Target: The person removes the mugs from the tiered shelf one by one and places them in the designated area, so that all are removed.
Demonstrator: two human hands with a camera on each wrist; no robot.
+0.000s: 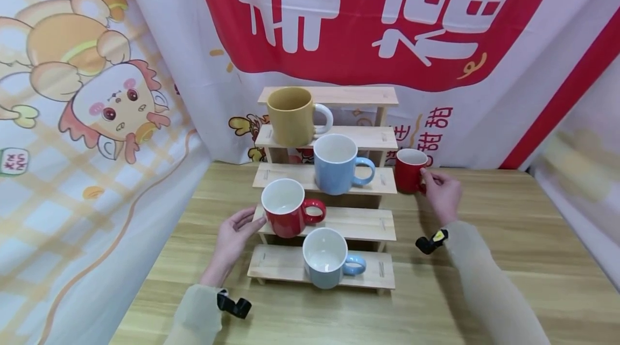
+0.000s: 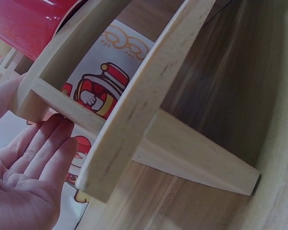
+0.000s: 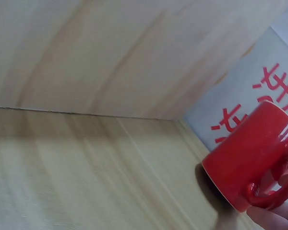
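Note:
At the right of the rack, my right hand (image 1: pixel 443 194) pinches the handle of a small red mug (image 1: pixel 408 173), white inside. In the right wrist view this red mug (image 3: pixel 252 155) is close to the wooden table; whether its base touches is unclear. My left hand (image 1: pixel 234 237) is at the left end of a stepped wooden rack (image 1: pixel 358 224), fingers loosely extended. The left wrist view has its fingertips against the rack's end, near a red mug above. That larger red mug (image 1: pixel 286 216) stands on the second step from the bottom, beside my left thumb.
A pale blue mug (image 1: pixel 325 259) stands on the lowest step. Higher up are another blue mug (image 1: pixel 336 164) and a yellow mug (image 1: pixel 290 119) with a white handle. Behind the rack hangs a printed cloth (image 1: pixel 184 22). The wooden table (image 1: pixel 310 318) extends around the rack.

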